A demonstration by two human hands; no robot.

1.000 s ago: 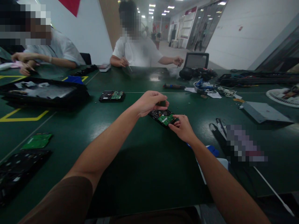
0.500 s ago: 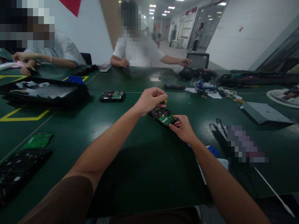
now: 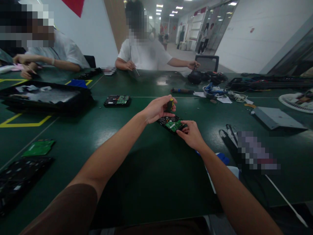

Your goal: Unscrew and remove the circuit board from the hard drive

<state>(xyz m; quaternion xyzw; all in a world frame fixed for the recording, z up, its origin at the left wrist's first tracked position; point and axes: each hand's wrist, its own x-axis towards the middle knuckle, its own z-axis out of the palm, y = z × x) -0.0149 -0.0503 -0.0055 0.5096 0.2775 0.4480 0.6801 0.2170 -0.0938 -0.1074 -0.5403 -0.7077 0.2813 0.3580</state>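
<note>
A black hard drive (image 3: 172,124) with a green circuit board on top lies on the green table (image 3: 151,169) ahead of me. My left hand (image 3: 157,108) is wrapped round a screwdriver (image 3: 170,105) with a dark and yellow handle, held upright over the drive's far end. My right hand (image 3: 192,133) rests at the drive's near right corner, its fingers pinched on the edge.
A second hard drive (image 3: 117,100) lies further back on the left. A black tray (image 3: 46,96) stands at left, a green board (image 3: 39,148) nearer me. Two people sit across the table. Cables, tools and a grey plate (image 3: 276,118) are at right.
My left hand has turned on the screwdriver, so more of its handle shows between the fingers. The right hand and the drive have stayed put.
</note>
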